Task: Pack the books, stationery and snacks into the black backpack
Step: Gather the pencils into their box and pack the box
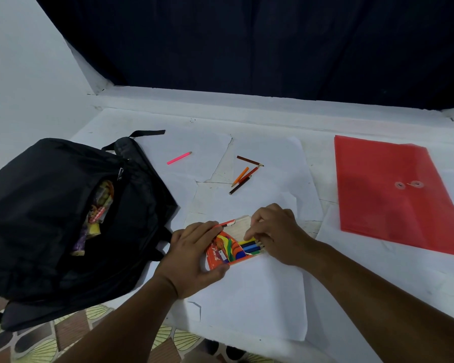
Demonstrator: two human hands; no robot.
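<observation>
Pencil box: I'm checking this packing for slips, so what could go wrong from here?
1. The pencil box is open while both hands work at it; its pencils could slide out.
2. The pink pencil and brown and orange pencils lie loose and may be left behind.
3. Snacks could spill from the open black backpack.

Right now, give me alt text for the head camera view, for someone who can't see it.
Two hands work at an open coloured-pencil box on a paper-covered table: the left hand grips the box, the right hand fingers the pencils inside. An open black backpack showing snacks lies left, loose pencils behind, a red folder right.
</observation>
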